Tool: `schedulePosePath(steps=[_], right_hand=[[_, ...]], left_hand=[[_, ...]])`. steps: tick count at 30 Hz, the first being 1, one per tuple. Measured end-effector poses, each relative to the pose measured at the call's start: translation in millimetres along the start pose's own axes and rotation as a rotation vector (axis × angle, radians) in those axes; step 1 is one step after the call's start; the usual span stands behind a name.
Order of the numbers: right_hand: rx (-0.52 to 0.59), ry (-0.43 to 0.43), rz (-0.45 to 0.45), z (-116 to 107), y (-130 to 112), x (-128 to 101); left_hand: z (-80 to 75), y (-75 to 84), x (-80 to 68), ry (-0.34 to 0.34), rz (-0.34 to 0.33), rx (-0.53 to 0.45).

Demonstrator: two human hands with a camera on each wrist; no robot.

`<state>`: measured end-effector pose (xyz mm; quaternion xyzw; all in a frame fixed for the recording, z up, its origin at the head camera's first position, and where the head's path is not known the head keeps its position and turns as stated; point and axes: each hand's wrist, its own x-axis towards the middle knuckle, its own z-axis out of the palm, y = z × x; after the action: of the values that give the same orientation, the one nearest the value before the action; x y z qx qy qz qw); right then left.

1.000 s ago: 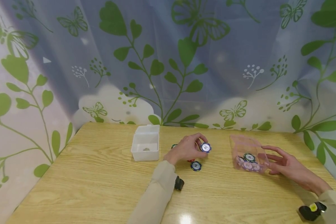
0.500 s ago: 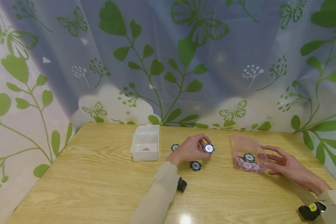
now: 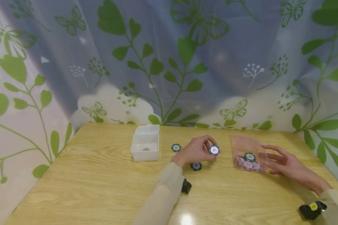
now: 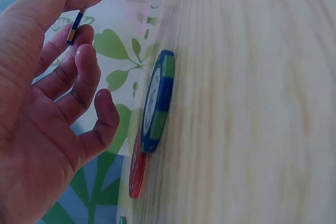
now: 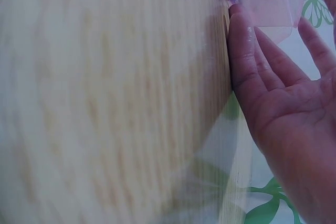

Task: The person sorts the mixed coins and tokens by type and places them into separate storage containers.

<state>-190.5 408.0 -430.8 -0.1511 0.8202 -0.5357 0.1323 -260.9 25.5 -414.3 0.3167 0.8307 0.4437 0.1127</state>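
Note:
My left hand (image 3: 194, 150) pinches a blue-and-white poker chip (image 3: 214, 150) marked 10 between thumb and fingertips, raised above the table. The left wrist view catches this chip (image 4: 76, 26) edge-on. Below that hand lie a blue and green chip (image 3: 196, 166) and a red chip (image 4: 137, 169), the latter mostly hidden in the head view. A green chip (image 3: 176, 147) marked 20 lies left of the hand. My right hand (image 3: 291, 167) touches the right side of a lidded pink see-through box (image 3: 246, 143) with fairly straight fingers (image 5: 242, 45). Several chips (image 3: 250, 157) are inside the box.
A white box (image 3: 145, 155) with its lid raised stands at the back, left of the chips, with a small pale round thing (image 3: 146, 149) inside. Behind the wooden table (image 3: 101, 181) hangs a curtain (image 3: 163, 62) printed with leaves and butterflies.
The left hand has moved right, bringing the held chip nearer the pink box. The green chip marked 20 has come fully into view behind it. The right hand stays at the box.

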Motion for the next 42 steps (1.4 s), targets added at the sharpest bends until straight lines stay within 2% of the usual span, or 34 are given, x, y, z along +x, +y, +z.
schedulePosePath(steps=[11, 29, 34, 42], right_hand=[[-0.008, 0.009, 0.014, 0, -2, 2], [-0.021, 0.017, 0.032, 0, -3, 1], [-0.016, 0.020, 0.038, 1, -2, 1], [-0.003, 0.012, 0.049, -1, 0, 0]], left_hand=[[5.8, 9.9, 7.2, -0.016, 0.035, -0.005], [19.9, 34.6, 21.7, -0.052, 0.079, -0.029], [27.4, 38.8, 28.3, -0.052, 0.094, -0.049], [41.3, 38.3, 37.0, -0.037, 0.111, -0.031]])
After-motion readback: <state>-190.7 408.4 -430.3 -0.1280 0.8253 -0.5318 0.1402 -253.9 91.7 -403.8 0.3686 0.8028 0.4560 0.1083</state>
